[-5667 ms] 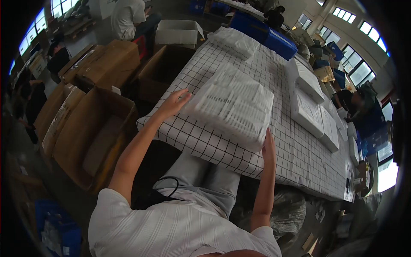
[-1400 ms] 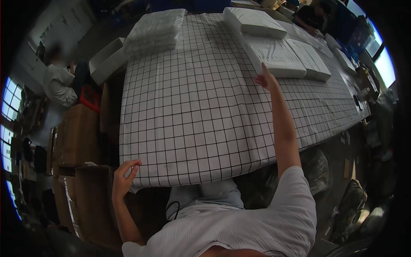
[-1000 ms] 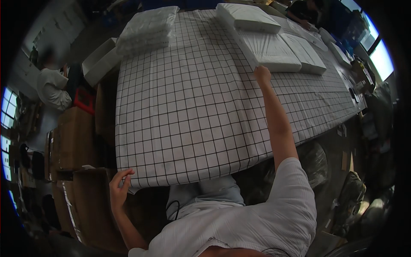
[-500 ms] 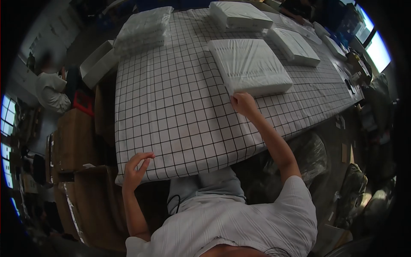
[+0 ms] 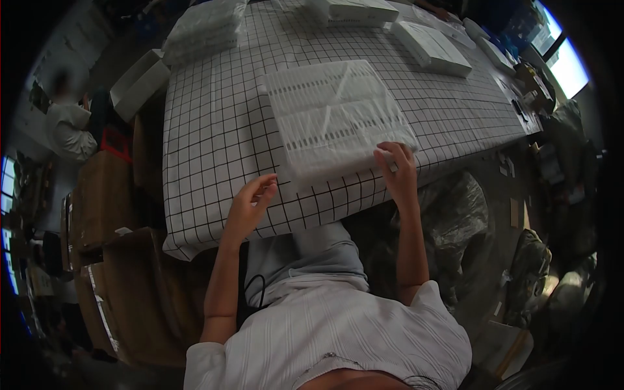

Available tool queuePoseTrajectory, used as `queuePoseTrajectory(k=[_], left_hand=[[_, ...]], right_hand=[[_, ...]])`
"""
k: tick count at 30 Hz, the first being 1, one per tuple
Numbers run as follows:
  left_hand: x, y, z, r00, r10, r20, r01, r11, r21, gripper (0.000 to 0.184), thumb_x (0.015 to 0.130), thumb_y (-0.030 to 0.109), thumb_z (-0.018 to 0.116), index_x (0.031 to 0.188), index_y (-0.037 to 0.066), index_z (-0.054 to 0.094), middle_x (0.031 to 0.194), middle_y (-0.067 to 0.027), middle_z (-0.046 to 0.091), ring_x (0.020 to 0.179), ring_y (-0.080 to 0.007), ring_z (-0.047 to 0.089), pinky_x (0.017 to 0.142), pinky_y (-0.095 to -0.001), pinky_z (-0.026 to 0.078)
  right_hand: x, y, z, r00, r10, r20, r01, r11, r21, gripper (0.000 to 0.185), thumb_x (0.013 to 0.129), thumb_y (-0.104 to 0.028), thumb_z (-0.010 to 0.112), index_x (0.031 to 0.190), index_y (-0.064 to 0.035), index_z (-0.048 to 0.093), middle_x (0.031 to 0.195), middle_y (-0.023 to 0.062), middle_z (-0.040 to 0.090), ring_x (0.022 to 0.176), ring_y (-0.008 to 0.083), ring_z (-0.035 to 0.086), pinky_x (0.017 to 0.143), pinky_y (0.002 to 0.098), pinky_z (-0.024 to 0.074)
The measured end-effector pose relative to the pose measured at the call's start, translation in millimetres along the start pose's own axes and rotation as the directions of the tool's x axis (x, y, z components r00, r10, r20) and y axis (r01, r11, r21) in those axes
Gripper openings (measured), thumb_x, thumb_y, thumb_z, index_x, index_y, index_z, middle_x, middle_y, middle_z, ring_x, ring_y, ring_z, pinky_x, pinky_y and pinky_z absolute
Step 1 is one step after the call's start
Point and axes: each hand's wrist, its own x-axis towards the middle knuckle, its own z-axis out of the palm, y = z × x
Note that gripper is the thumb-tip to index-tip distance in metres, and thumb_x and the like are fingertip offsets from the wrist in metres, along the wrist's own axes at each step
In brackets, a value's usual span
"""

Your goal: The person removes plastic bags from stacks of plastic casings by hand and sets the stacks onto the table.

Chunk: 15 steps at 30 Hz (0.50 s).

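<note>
A white plastic-wrapped package [image 5: 338, 117], with rows of dark marks showing through its film, lies flat on the checked tablecloth [image 5: 214, 136] in front of me. At its near right corner is my right hand [image 5: 402, 172], thumb and fingers apart, the fingertips at the wrap; whether they press on it I cannot tell. My left hand [image 5: 250, 207] hovers over the near table edge, left of the package's near left corner. Its fingers are loosely bent and apart, with nothing in them.
Stacked wrapped packs [image 5: 205, 29] stand at the far left, beside a white open box [image 5: 138, 84]. More white packages [image 5: 432, 49] lie at the back right. Brown cartons [image 5: 107, 195] flank the table's left side. A seated person [image 5: 68, 130] is beyond them.
The package has moved nearer to me and to the left. My right hand has gone from a closed grip at its near left corner to its near right corner. My left hand has risen towards it.
</note>
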Motion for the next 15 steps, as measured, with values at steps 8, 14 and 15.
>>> queuePoseTrajectory(k=[8,14,15], left_hand=[[38.9,-18.4,47.5,0.981,-0.15,-0.124,0.142,0.987,-0.069,0.059,0.093,0.047,0.058,0.13,0.002,0.051,0.103,-0.0097,0.067,0.085,-0.0172,0.066,0.074,-0.0287,0.053],[49.5,-31.0,46.7,0.981,-0.106,-0.165,0.082,0.986,-0.144,0.04,0.094,0.03,0.061,0.119,-0.001,0.058,0.09,-0.0088,0.068,0.08,-0.0147,0.066,0.069,-0.0267,0.053],[47.5,-31.5,46.1,0.981,-0.088,-0.174,0.057,0.982,-0.178,0.033,0.094,0.024,0.061,0.116,-0.001,0.059,0.088,-0.008,0.068,0.079,-0.0141,0.066,0.069,-0.0267,0.053]], right_hand=[[5.4,140.7,2.4,0.824,0.565,0.048,-0.563,0.806,0.18,0.081,0.082,-0.057,0.067,0.139,-0.0035,0.044,0.11,0.0198,0.06,0.095,0.0274,0.06,0.08,0.036,0.0503],[9.1,133.4,-3.0,0.877,0.473,0.087,-0.48,0.85,0.215,0.082,0.079,-0.055,0.071,0.135,0.0007,0.048,0.095,0.0091,0.06,0.078,0.0136,0.058,0.059,0.0271,0.0479],[8.4,127.7,-4.2,0.878,0.47,0.092,-0.479,0.852,0.21,0.082,0.079,-0.055,0.071,0.135,0.0007,0.048,0.095,0.0091,0.06,0.078,0.0136,0.058,0.059,0.0271,0.0479]])
